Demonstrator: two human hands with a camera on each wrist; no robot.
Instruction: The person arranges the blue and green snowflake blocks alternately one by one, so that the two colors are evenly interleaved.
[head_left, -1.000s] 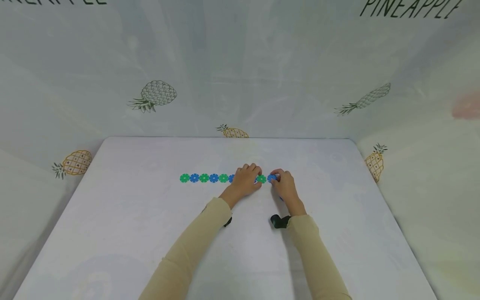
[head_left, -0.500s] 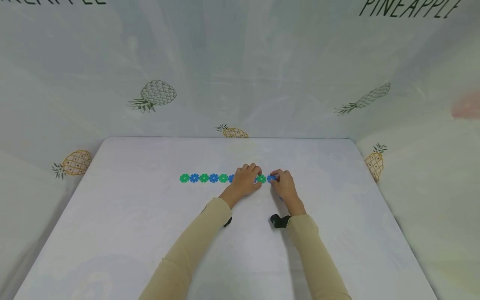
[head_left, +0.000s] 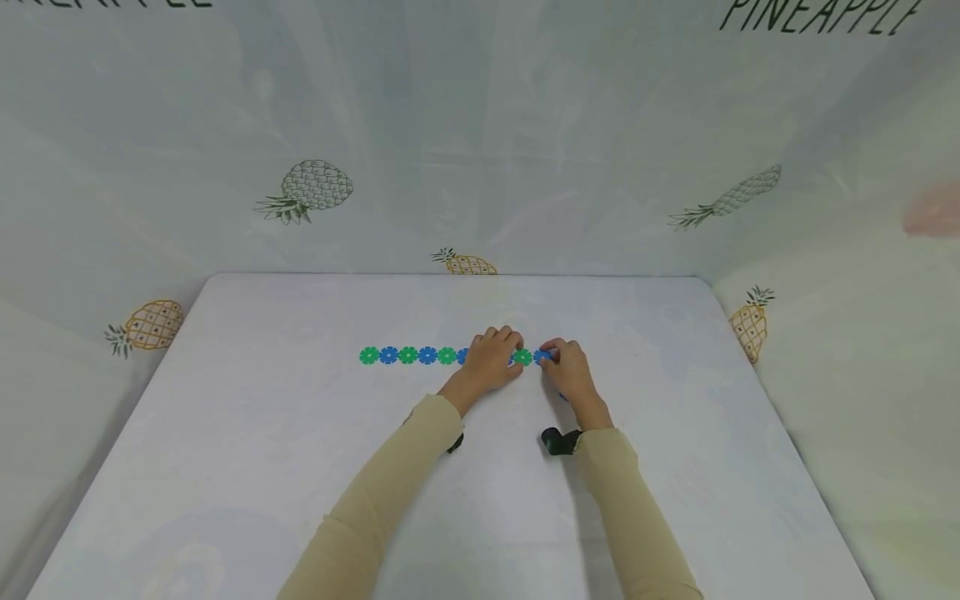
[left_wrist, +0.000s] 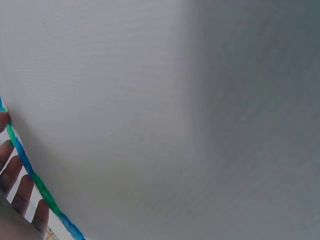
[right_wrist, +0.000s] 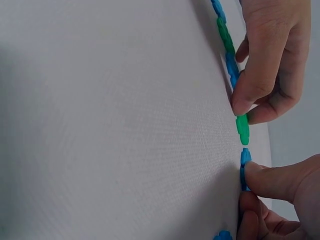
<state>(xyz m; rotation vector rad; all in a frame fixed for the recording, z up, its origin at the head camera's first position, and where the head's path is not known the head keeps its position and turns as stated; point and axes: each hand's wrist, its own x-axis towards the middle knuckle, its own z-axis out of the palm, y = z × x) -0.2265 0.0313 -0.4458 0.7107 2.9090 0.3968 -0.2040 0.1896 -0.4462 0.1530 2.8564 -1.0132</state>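
Observation:
A straight row of flower-shaped discs (head_left: 408, 356), green and blue by turns, lies across the white table. My left hand (head_left: 491, 360) covers part of this row and holds the green flower disc (head_left: 522, 357) at its right end between thumb and finger. Just right of it, my right hand (head_left: 572, 375) pinches a blue flower disc (head_left: 542, 357) by its far edge. The right wrist view shows a narrow gap between the green disc and the blue one. Another blue disc (right_wrist: 223, 235) lies near the right hand, mostly hidden in the head view.
The white tabletop (head_left: 300, 467) ends at a back edge close to a pale curtain (head_left: 570, 167) printed with pineapples. A dark strapped object (head_left: 558, 442) sits at the right wrist.
The blue disc in the right hand has edged very slightly left, toward the green disc. The left hand and the row look the same.

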